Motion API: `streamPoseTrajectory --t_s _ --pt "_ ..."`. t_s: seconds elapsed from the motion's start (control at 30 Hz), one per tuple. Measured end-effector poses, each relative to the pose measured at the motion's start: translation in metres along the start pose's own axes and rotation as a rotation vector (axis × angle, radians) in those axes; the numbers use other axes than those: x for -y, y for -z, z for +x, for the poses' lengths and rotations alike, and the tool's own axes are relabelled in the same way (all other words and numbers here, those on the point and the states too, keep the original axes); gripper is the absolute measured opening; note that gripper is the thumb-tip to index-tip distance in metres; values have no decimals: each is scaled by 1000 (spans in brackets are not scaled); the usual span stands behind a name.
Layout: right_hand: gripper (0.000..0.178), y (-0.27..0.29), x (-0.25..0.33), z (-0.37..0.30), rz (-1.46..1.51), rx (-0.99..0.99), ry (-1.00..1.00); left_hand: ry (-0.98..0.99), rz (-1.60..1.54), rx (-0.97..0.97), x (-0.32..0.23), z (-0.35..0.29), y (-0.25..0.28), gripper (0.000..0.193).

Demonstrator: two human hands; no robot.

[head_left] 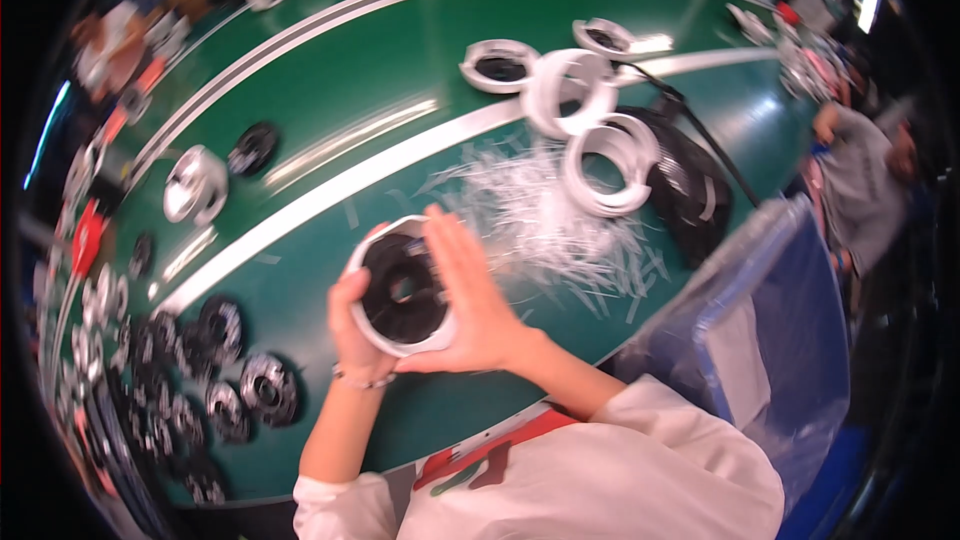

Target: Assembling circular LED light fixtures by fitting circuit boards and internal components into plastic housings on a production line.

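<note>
Between my two hands is a round white plastic housing [412, 348] with a black disc-shaped part [385, 290] set inside it and a hole at its centre. My left hand [347, 325] wraps the left side of the housing, with the thumb at its rim. Along the right side lies my right hand [470, 305], its fingers pressed together and pointing away from me, the palm against the rim. The housing is held above the green table, its open face turned up. Its underside is hidden.
Thin white strips [560, 220] lie heaped beyond my right hand, with white rings [610, 165] behind them. Several black round parts [268, 388] crowd the left. A blue plastic-covered bin [775, 330] stands at right. A conveyor belt [400, 50] runs beyond; a co-worker [860, 180] sits right.
</note>
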State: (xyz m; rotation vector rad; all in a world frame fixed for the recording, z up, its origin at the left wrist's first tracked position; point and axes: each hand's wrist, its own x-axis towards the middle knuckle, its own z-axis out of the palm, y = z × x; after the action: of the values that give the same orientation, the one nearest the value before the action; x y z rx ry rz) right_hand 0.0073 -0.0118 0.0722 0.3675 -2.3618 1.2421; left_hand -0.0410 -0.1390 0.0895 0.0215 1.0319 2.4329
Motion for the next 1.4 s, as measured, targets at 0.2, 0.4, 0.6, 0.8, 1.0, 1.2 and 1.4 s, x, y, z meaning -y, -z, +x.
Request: streamPoseTrajectory --t_s 0.2,0.4,0.6,0.8,1.0,1.2,1.4 --pt "84 52 -29 -1 -232 -372 -64 56 -54 -278 -32 66 44 40" --pt "22 112 -85 11 -710 -615 -350 -107 -26 -171 -61 201 88 42" --pt "32 107 -121 16 -644 -398 -564 -223 110 -497 -44 287 112 33" --pt "11 112 -107 16 -688 -449 -405 -947 1850 -461 -134 281 127 32" --pt "6 115 -50 14 -564 -723 -175 -271 2161 -262 -167 299 159 34" --pt "15 86 -4 15 -357 -484 140 -392 2026 -356 -165 255 136 43" --pt "19 28 3 -24 -73 3 209 -748 1546 -319 -140 181 85 26"
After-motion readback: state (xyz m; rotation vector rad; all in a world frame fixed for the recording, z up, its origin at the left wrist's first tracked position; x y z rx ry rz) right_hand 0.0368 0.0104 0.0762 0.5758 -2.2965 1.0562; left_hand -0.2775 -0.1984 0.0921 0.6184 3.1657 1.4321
